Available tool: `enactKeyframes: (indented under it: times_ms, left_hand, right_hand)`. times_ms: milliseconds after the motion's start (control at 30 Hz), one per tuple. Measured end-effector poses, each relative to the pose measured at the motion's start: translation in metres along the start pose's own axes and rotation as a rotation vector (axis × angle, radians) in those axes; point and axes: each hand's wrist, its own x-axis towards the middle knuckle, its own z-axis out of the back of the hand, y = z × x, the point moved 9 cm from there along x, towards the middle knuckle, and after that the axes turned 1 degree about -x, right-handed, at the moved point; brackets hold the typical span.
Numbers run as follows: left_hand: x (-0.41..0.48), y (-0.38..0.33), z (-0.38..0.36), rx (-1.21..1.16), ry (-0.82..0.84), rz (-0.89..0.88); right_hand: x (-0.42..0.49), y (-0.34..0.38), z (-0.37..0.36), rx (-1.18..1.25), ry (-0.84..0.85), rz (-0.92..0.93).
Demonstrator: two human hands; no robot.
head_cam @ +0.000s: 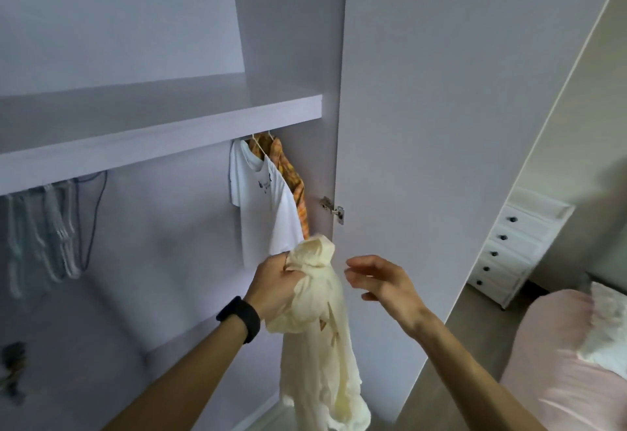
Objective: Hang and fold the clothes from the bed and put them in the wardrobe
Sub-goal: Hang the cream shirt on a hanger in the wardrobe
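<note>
A: Where is the garment [319, 345]?
B: Bunched in the left hand [274, 286], in front of the open wardrobe [163, 261]. Its cream cloth hangs down from the grip, close to the door [424, 125].
A: And the right hand [380, 281]?
B: Just right of the bunch, not touching it, fingers loosely spread, holding nothing.
A: What hangs inside?
B: A white T-shirt [264, 213] and an orange shirt [291, 176], side by side at the far right under the shelf [163, 145]. Bare hangers [57, 237] hang at the left.
A: And the bed [559, 362]?
B: Near right, pink cover, with white drawers [519, 250] beyond it.
</note>
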Motion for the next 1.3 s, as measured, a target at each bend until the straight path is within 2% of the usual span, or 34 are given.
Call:
enactKeyframes:
  times_ms: [100,233,333,467,533,633,767,900,1033,1167,1300]
  left_hand:
    - [0.011,-0.009,0.010,-0.124,-0.089,0.064]
    - [0.008,-0.035,0.021,-0.236,-0.181,0.059]
    - [-0.004,-0.041,0.044,-0.253,-0.268,0.033]
    - [-0.044,-0.022,0.098,-0.115,-0.446,0.089]
    - [-0.080,0.001,0.134,-0.066,-0.569,0.166]
    - [-0.119,0.031,0.164,0.036,-0.614,0.255]
    - [-0.150,0.061,0.181,0.144,-0.530,0.324]
    - [-0.164,0.084,0.179,0.170,-0.407,0.397]
    - [-0.173,0.108,0.164,0.112,-0.175,0.511]
    - [-0.151,0.088,0.123,0.010,-0.094,0.348]
    - [-0.118,0.072,0.082,0.366,-0.183,0.219]
  right_hand:
    - [-0.006,-0.040,0.013,-0.182,0.018,0.007]
    - [-0.001,-0.090,-0.014,-0.630,0.218,-0.009]
    - [0.015,-0.105,-0.029,-0.833,0.210,0.054]
    - [0.041,-0.089,-0.026,-0.905,0.108,0.179]
    - [0.056,-0.063,-0.029,-0.840,0.071,0.244]
    - [0.075,-0.016,-0.025,-0.706,0.002,0.299]
    - [0.083,0.047,-0.054,-0.569,0.080,0.365]
    - [0.072,0.090,-0.099,-0.532,0.201,0.409]
    - [0.046,0.121,-0.141,-0.491,0.325,0.468]
    - [0.020,0.137,-0.170,-0.451,0.461,0.505]
    - [0.014,0.140,-0.173,-0.467,0.479,0.528]
